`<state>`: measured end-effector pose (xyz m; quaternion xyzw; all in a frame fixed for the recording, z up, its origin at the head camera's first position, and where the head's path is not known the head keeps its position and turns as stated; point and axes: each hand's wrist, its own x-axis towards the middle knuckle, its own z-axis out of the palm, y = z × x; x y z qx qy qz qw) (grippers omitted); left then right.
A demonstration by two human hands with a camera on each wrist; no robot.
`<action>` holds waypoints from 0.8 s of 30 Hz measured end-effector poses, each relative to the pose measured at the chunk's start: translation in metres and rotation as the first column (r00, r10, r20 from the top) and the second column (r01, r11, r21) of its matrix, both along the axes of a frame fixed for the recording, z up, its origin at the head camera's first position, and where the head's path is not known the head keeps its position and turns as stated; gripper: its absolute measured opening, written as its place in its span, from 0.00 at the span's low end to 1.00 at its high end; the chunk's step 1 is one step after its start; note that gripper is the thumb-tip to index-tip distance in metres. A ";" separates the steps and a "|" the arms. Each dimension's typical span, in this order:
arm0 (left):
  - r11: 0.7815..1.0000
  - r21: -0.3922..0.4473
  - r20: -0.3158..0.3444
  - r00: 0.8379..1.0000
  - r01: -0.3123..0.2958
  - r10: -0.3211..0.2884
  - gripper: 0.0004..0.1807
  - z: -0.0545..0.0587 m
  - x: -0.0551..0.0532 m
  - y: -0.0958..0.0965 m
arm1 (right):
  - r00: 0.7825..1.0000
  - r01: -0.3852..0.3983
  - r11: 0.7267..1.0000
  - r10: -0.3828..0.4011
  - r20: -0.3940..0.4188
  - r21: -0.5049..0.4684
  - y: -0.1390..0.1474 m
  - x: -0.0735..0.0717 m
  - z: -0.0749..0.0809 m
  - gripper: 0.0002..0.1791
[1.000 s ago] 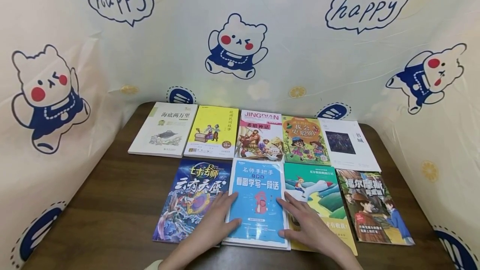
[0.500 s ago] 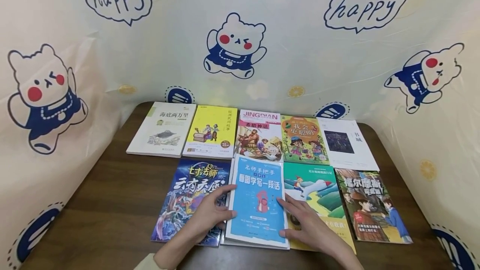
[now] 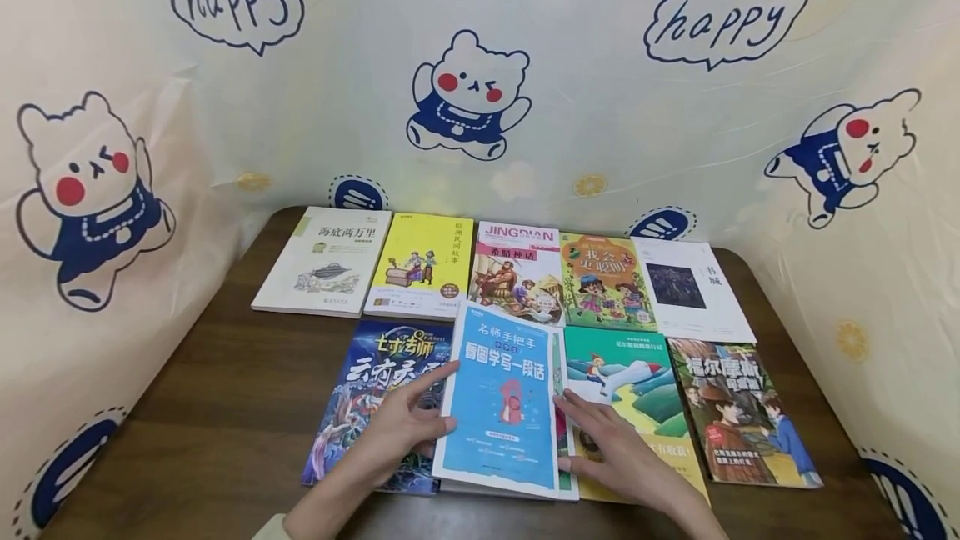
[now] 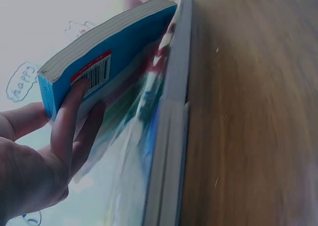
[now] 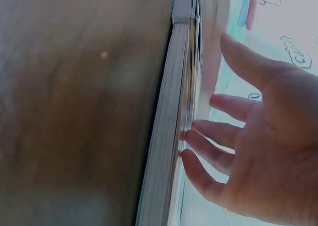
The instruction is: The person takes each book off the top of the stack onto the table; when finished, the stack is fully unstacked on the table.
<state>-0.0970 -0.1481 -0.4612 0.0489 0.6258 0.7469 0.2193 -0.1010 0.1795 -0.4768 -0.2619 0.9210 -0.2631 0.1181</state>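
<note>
A blue-covered paperback book (image 3: 495,394) is tilted up at its left side above the front row. My left hand (image 3: 397,427) pinches its left edge; in the left wrist view the fingers (image 4: 69,121) lie against its back cover, beside a barcode. Beneath, another book (image 3: 567,448) shows as a narrow coloured strip along the right. By the blue book's right edge is my right hand (image 3: 618,457), its fingers spread and fairly straight. In the right wrist view that hand's fingertips (image 5: 191,156) reach the edges of the stacked books.
Left of the blue book lies a dark purple fantasy book (image 3: 375,390). To the right are a green-and-yellow book (image 3: 626,365) and a detective book (image 3: 742,415). Several more books, among them a yellow one (image 3: 420,265), form a back row on the brown table (image 3: 195,407).
My left hand has gone from resting along the blue book to pinching its left edge. The book has tilted up and shifted left, baring the one beneath. My right hand has barely moved.
</note>
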 end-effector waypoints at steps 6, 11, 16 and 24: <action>0.997 0.046 0.049 0.997 -0.058 0.056 0.43 0.016 0.007 -0.027 | 0.999 -0.011 1.000 0.012 -0.034 0.023 0.000 0.001 -0.001 0.41; 0.997 0.053 -0.003 0.998 -0.063 0.063 0.44 0.030 0.013 -0.061 | 0.998 -0.028 0.999 0.030 -0.053 0.033 -0.001 0.001 -0.002 0.40; 0.996 -0.008 -0.084 0.992 -0.090 0.089 0.42 0.037 0.019 -0.104 | 0.999 -0.033 0.998 0.035 -0.040 0.043 -0.001 0.000 -0.001 0.39; 0.945 -0.268 -0.014 0.982 -0.186 0.189 0.40 0.047 0.029 -0.172 | 0.998 -0.046 0.998 0.048 -0.041 0.048 0.000 0.001 -0.001 0.39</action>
